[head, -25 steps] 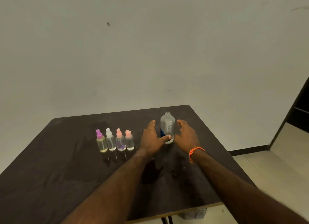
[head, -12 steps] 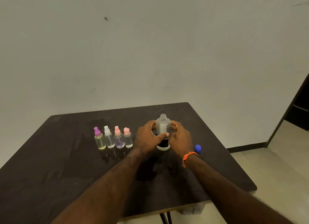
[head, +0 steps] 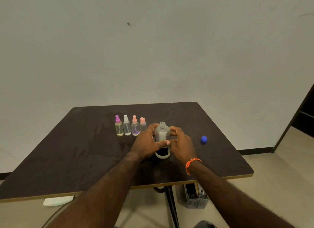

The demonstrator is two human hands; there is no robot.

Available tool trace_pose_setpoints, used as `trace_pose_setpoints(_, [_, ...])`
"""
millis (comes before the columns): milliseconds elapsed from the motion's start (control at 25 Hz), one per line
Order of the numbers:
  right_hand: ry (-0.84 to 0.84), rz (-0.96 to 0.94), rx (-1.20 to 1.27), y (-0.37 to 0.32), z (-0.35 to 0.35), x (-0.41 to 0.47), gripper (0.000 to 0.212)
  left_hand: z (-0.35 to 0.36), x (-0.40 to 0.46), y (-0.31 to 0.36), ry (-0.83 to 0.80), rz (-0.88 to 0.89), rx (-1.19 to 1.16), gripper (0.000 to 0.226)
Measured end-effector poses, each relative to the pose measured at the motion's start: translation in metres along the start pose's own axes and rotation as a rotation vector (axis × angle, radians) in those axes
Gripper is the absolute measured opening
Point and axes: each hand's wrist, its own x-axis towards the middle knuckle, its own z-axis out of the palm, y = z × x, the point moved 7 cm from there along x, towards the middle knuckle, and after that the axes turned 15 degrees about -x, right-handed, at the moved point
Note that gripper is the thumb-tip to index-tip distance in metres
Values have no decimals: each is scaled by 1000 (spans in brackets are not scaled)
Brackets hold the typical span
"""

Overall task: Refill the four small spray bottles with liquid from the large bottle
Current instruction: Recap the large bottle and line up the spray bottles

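Both hands, left [head: 147, 143] and right [head: 181, 143], had fingers wrapped round the uncapped large bottle [head: 162, 136], upright on the worktop [head: 68, 156]. Spray bottles [head: 130, 126] stood capped alongside; uncapping one appeared necessary before pouring.

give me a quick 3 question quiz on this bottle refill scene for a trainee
1. True or false: the large bottle has its cap on.
2. Which spray bottle stands nearest the left hand? A) purple-topped bottle B) white-topped bottle C) the rightmost pink-topped bottle
3. Fill in: the blue cap lies on the table to the ____ of the right hand.

Key
1. False: its neck is open, and both hands are round its body as it stands upright.
2. C, at the right end of the row; the hand partly hides its base.
3. Right, apart from the hand.
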Motion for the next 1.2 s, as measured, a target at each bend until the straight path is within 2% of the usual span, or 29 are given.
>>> trace_pose_setpoints(80, [-1,-23,-30,-1,0,-3,51,3,-3,-1,2,23,-75,78])
trace_pose_setpoints(280, [-45,-45,-77,14,5,-14,50,9,-6,-8,59,112,-108,59])
trace_pose_setpoints(400, [-50,-37,-216,31,5,-16,48,10,-7,-10,86,141,-110,66])
trace_pose_setpoints(560, [11,17,-440,61,-20,6,31,10,-7,-11,96,139,-112,70])
trace_pose_setpoints(720, [82,109,-601,90,-50,31,37,10,-4,-15,59,131,-101,71])
trace_pose_setpoints(840, [-32,174,-668,116,-43,45,43,10,-2,-19,59,110,-89,74])
trace_pose_setpoints(920, [-85,179,-707,129,-34,50,34,11,-4,-18,61,110,-94,72])
trace_pose_setpoints(1040, [-62,140,-644,120,-28,47,28,9,-7,-20,69,118,-102,66])
trace_pose_setpoints(1200, [-3,16,-414,61,-27,41,29,5,-7,-22,90,99,-85,69])
